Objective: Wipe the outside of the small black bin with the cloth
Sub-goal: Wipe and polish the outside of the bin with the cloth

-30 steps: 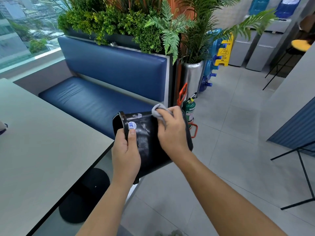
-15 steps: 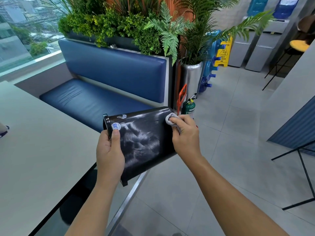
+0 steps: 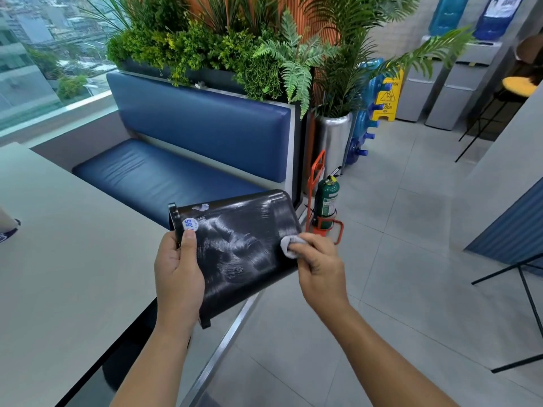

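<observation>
the cloth (image 3: 288,245) is mostly buried in the right hand (image 3: 321,270), and the left hand (image 3: 178,279) has its fingers hidden behind the bin (image 3: 244,259) rim

Small black bin (image 3: 235,254) tipped on its side, glossy and streaked.
Wadded grey cloth (image 3: 289,245) presses its wall near the base.

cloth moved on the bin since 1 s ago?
Yes. The cloth slid along the bin away from its sticker, toward the fire extinguisher side.
</observation>
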Action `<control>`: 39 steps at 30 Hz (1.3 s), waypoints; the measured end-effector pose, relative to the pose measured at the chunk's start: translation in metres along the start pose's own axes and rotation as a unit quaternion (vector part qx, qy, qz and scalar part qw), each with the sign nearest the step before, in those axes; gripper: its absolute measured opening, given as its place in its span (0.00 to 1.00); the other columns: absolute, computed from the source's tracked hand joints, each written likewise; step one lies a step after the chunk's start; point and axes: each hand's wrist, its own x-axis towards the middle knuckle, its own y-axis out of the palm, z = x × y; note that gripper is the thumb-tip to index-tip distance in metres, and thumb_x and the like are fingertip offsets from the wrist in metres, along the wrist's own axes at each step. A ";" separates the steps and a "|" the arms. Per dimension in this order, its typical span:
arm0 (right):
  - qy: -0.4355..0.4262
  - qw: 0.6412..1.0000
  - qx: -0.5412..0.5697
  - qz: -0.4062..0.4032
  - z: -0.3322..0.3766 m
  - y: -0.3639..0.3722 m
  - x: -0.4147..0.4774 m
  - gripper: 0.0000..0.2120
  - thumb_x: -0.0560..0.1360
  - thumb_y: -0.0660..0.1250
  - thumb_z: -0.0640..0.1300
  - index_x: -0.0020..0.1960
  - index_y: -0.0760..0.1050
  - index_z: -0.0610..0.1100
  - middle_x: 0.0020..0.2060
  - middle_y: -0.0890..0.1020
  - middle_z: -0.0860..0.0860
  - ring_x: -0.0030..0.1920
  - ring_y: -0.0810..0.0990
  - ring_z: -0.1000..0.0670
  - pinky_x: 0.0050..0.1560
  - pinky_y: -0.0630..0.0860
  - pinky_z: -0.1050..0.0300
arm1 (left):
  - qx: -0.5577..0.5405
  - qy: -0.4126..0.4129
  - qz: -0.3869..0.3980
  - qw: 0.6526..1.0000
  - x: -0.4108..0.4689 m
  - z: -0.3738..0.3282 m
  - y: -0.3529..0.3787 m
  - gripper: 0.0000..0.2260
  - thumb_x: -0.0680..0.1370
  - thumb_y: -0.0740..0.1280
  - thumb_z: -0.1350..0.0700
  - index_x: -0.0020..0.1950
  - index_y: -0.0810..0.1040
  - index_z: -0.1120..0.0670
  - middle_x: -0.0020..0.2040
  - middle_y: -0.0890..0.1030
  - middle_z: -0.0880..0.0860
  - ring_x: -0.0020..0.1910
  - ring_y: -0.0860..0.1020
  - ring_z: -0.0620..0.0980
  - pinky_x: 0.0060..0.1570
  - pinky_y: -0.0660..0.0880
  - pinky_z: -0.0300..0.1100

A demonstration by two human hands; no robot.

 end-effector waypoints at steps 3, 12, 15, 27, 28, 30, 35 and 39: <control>0.005 1.000 0.022 -0.011 0.012 0.008 -0.019 0.19 0.71 0.70 0.22 0.52 0.86 0.43 0.54 0.83 0.54 0.54 0.80 0.47 0.59 0.73 0.62 | -0.009 -0.009 -0.006 1.000 0.001 0.001 0.006 0.12 0.86 0.63 0.42 0.50 0.80 0.46 0.45 0.83 0.51 0.46 0.79 0.49 0.52 0.78 0.61; -0.091 0.993 0.059 0.039 0.037 0.006 -0.014 0.16 0.71 0.69 0.22 0.49 0.85 0.41 0.54 0.84 0.51 0.53 0.78 0.45 0.58 0.76 0.55 | -0.040 -0.033 0.002 0.999 0.002 0.001 0.020 0.11 0.86 0.64 0.42 0.48 0.81 0.44 0.46 0.84 0.49 0.47 0.80 0.50 0.58 0.79 0.67; 0.025 0.999 0.017 -0.012 0.014 -0.003 0.011 0.17 0.72 0.70 0.25 0.52 0.86 0.43 0.53 0.83 0.53 0.54 0.79 0.46 0.60 0.70 0.68 | -0.047 -0.028 0.003 0.999 0.004 0.001 0.017 0.11 0.86 0.63 0.42 0.51 0.82 0.44 0.50 0.85 0.51 0.50 0.82 0.51 0.60 0.79 0.68; -0.048 0.995 0.025 0.079 0.059 0.017 -0.014 0.16 0.76 0.69 0.33 0.63 0.83 0.41 0.57 0.79 0.47 0.55 0.77 0.46 0.64 0.70 0.65 | -0.048 -0.029 -0.040 0.998 0.003 0.010 0.027 0.12 0.86 0.64 0.45 0.46 0.80 0.45 0.42 0.81 0.46 0.42 0.76 0.46 0.48 0.74 0.51; -0.016 0.999 0.005 0.052 0.044 0.012 -0.002 0.15 0.76 0.70 0.33 0.62 0.83 0.41 0.56 0.79 0.47 0.55 0.77 0.46 0.63 0.68 0.69 | -0.050 -0.035 -0.040 0.997 0.003 0.009 0.023 0.12 0.87 0.64 0.45 0.46 0.81 0.44 0.42 0.82 0.44 0.42 0.78 0.46 0.49 0.75 0.51; 0.034 0.999 -0.032 0.001 0.019 0.001 0.020 0.13 0.77 0.71 0.33 0.61 0.84 0.39 0.53 0.79 0.47 0.53 0.75 0.50 0.59 0.67 0.72 | -0.049 -0.042 -0.034 0.997 0.002 0.010 0.016 0.11 0.87 0.64 0.46 0.48 0.82 0.44 0.42 0.84 0.42 0.43 0.79 0.44 0.51 0.77 0.50; 0.052 0.998 -0.022 -0.028 0.032 0.015 0.024 0.16 0.75 0.69 0.29 0.60 0.83 0.37 0.52 0.78 0.45 0.51 0.74 0.50 0.59 0.74 0.60 | -0.029 -0.028 -0.012 0.999 -0.008 0.006 0.026 0.13 0.87 0.63 0.46 0.46 0.80 0.47 0.41 0.81 0.45 0.40 0.78 0.42 0.43 0.76 0.40; -0.031 0.998 0.048 0.040 0.095 0.044 -0.011 0.16 0.76 0.66 0.32 0.63 0.82 0.39 0.53 0.78 0.46 0.53 0.76 0.46 0.59 0.75 0.57 | -0.008 -0.010 -0.006 1.000 -0.009 0.007 0.036 0.13 0.88 0.63 0.47 0.48 0.78 0.52 0.42 0.81 0.48 0.39 0.78 0.43 0.43 0.74 0.39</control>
